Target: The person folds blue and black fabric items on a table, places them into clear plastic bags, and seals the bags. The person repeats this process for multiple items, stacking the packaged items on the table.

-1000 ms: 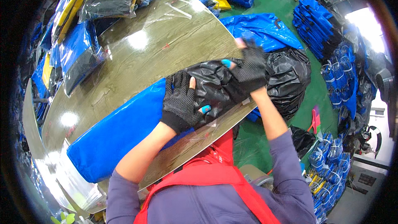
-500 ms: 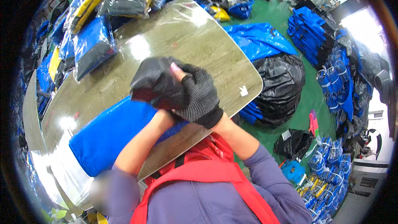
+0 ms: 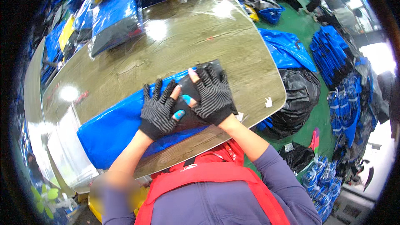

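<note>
A folded blue sheet point(image 3: 110, 131) lies at a slant on the table, its black end section point(image 3: 192, 91) toward the right. My left hand point(image 3: 159, 109), in a grey-and-black striped glove, rests with fingers spread where the blue meets the black. Close beside it on the right, my right hand point(image 3: 210, 93) in a matching glove lies spread on the black section. Some fingertips stick out bare of the gloves, and blue wrapping shows on a digit of each hand. Both hands partly cover the black section.
The wood-grain table point(image 3: 187, 29) has rounded corners. Clear-wrapped blue and black packages point(image 3: 116, 23) crowd its far left edge. White plastic bags point(image 3: 68, 150) lie at the left end. A black bundle point(image 3: 298, 100) stands on the green floor at right, near blue stacks point(image 3: 333, 54).
My hands were together, gripping the bunched black section above the table. Now that section lies flatter, with both hands apart and spread on it. The view has shifted too.
</note>
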{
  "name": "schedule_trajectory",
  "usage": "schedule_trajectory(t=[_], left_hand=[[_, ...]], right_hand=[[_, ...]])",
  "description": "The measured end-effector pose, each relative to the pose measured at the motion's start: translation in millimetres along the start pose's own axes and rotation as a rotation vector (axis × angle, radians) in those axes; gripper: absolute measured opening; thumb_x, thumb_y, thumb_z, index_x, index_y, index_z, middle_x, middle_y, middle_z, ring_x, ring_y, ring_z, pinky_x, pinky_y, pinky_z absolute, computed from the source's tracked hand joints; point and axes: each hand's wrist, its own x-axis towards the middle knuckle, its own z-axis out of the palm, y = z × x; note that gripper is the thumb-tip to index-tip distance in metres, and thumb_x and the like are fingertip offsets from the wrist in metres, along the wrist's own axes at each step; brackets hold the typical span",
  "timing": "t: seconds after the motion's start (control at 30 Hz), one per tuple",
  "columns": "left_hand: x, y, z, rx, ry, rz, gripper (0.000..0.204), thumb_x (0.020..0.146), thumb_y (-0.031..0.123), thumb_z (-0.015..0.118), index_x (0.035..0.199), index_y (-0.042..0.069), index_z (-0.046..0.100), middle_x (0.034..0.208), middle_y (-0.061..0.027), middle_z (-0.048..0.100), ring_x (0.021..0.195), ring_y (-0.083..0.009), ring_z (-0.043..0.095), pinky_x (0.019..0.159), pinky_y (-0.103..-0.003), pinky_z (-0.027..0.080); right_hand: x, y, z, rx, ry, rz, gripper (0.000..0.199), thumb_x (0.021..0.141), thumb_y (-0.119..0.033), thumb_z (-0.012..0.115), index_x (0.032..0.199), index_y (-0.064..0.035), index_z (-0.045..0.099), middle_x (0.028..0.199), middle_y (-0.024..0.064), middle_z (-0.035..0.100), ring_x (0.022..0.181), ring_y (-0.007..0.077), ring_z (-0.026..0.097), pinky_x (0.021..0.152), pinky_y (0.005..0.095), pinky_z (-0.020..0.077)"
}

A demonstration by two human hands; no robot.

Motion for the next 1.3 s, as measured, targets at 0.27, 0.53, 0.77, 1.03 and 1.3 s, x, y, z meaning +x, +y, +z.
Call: schedule_trajectory(t=[0.27, 0.53, 0.77, 1.03, 1.3], left_hand=[[-8, -17, -31, -0.228, -0.126, -0.01, 0.079, 0.075, 0.058, 0.058, 0.136, 0.009, 0.046, 0.142, -0.0197, 0.042, 0.132, -0.0374, 0.038, 0.112, -0.058, 0.015], [-204, -111, -70, 0.529, 0.03, -1.025, 0.086, 0.082, 0.054, 0.061, 0.138, -0.006, 0.036, 0.142, -0.0296, 0.037, 0.138, -0.0411, 0.026, 0.113, -0.052, 0.016], [-246, -110, -96, -1.061, 0.495, -1.189, 0.057, 0.089, 0.042, 0.063, 0.131, 0.006, 0.046, 0.124, -0.0101, 0.056, 0.107, -0.023, 0.055, 0.089, -0.036, 0.046], [-225, -51, -137, -1.783, 0.657, -1.056, 0.064, 0.091, 0.043, 0.052, 0.139, 0.003, 0.038, 0.134, -0.0199, 0.049, 0.117, -0.037, 0.052, 0.098, -0.052, 0.044], [4, 30, -91, -0.319, 0.181, 0.043, 0.061, 0.087, 0.056, 0.049, 0.135, 0.017, 0.051, 0.144, -0.0201, 0.039, 0.132, -0.0406, 0.037, 0.11, -0.056, 0.022]], right_hand=[[13, -65, 22, 0.263, -0.042, -0.262, 0.082, 0.075, -0.053, 0.062, 0.14, -0.0079, 0.04, 0.143, 0.0279, 0.035, 0.136, 0.0445, 0.028, 0.11, 0.0639, 0.011], [35, -127, 29, -0.054, -0.313, 0.028, 0.082, 0.079, -0.058, 0.053, 0.145, -0.0136, 0.034, 0.143, 0.0324, 0.032, 0.133, 0.0517, 0.026, 0.101, 0.0757, 0.0057], [42, -155, 75, 0.039, -0.248, -0.125, 0.07, 0.079, -0.051, 0.057, 0.14, -0.0197, 0.044, 0.148, 0.0226, 0.032, 0.137, 0.0484, 0.021, 0.101, 0.0759, 0.0072], [-33, -132, 59, 0.308, 0.396, -0.368, 0.043, 0.082, -0.024, 0.062, 0.122, -0.0124, 0.058, 0.117, 0.0147, 0.06, 0.109, 0.0328, 0.056, 0.092, 0.0491, 0.0428], [-80, -101, 102, 1.067, -0.093, -0.078, 0.045, 0.097, -0.018, 0.041, 0.139, -0.0069, 0.031, 0.139, 0.0125, 0.041, 0.125, 0.0286, 0.043, 0.107, 0.0409, 0.0345]])
